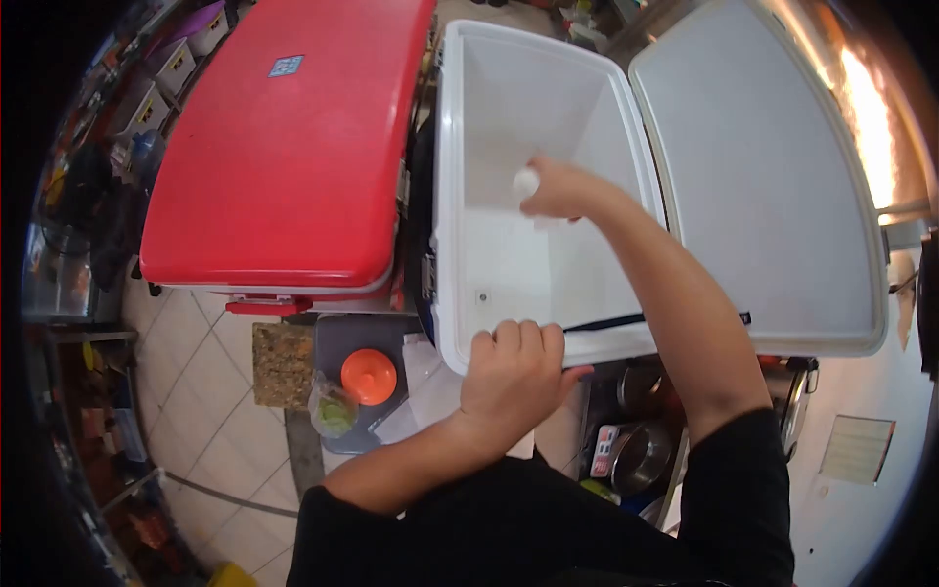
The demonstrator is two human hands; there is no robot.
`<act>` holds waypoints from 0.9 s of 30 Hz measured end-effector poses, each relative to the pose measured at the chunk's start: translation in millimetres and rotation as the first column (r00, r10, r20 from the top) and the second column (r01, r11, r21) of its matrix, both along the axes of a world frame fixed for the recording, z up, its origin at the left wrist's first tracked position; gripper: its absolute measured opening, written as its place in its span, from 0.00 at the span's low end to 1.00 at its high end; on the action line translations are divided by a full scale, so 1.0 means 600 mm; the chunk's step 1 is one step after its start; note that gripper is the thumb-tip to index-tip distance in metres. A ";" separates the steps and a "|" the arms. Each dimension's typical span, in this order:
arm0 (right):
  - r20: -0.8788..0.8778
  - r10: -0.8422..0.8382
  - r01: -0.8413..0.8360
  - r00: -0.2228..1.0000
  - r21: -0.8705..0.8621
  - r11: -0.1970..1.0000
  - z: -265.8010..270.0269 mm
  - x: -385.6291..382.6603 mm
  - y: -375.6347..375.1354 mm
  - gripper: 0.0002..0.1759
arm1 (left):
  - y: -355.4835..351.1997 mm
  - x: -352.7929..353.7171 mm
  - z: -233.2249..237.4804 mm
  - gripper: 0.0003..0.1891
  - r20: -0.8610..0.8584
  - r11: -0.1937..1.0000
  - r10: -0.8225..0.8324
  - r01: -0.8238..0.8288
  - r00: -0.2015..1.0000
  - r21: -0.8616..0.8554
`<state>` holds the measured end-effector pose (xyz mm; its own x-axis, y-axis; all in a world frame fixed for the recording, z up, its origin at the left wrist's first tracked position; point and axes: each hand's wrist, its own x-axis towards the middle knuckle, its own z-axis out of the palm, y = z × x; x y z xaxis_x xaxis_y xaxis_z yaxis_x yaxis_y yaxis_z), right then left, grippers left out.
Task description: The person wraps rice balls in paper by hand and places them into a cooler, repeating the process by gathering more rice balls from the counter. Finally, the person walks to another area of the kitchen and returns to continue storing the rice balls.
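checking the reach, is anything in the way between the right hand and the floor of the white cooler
Nothing visible stands between the right hand, which holds a white object, and the floor of the white cooler: the lid is swung open and the dark strap lies by the near rim.

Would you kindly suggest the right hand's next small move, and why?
I would probably lower the right hand a little deeper into the white box-shaped plastic cooler: it holds a small white rounded object within the opening, the white hinged lid is swung open, and the left hand grips the near rim, which should steady the reach.
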<state>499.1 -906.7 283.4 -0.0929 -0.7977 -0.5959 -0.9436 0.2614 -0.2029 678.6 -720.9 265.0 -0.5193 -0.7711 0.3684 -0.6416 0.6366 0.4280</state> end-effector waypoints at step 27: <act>0.404 0.306 0.193 0.862 -0.820 0.539 0.075 0.015 0.232 0.25 | 0.011 -0.009 0.023 0.26 0.165 0.997 0.069 -0.063 0.984 -0.038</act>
